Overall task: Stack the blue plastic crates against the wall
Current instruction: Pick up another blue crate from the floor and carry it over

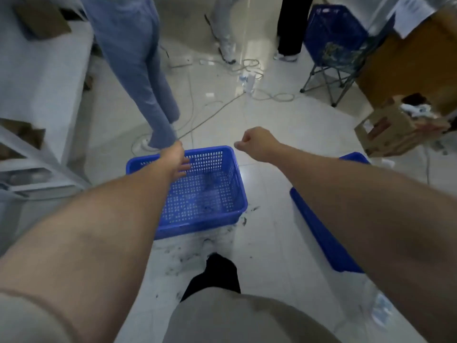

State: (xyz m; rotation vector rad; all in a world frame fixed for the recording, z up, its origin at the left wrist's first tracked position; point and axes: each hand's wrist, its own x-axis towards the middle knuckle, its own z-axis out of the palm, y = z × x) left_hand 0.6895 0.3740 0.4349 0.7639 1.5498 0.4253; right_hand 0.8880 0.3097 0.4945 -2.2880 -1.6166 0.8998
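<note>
Near crate: blue perforated crate (pixel 205 191) sits upright on the pale tile floor (pixel 267 194), directly ahead of the person's feet. Empty apart from dark residue on its bottom.
Second crate: a second blue crate (pixel 321 231) lies on the floor to the right, mostly hidden under the right forearm. Only one long side and a far corner show.
Third crate: a blue crate (pixel 333 28) stands tilted at the top right, near a folding stool (pixel 329 78). Whether it leans on a wall I cannot tell.
Crate count: three visible, all apart from one another, none stacked yet.
Left hand: left hand (pixel 176 158) is open, fingers spread, reaching over the near crate's far left rim. It looks to be at or just above the rim, with no closed hold. Likely placed to take that side.
Right hand: right hand (pixel 257 144) is loosely curled, empty, in the air beyond the crate's far right corner, not touching it.
Judged step: reach before a two-handed lift.
Floor mess: dark smears (pixel 188 253) on the tiles beside the near crate. Cables (pixel 249 68) trail across the floor further off.
Bystanders: three sets of legs at the top. The nearest, in blue trousers (pixel 138 70), stands just beyond the crate.
Boxes: one open cardboard box (pixel 395 129) at right.
</note>
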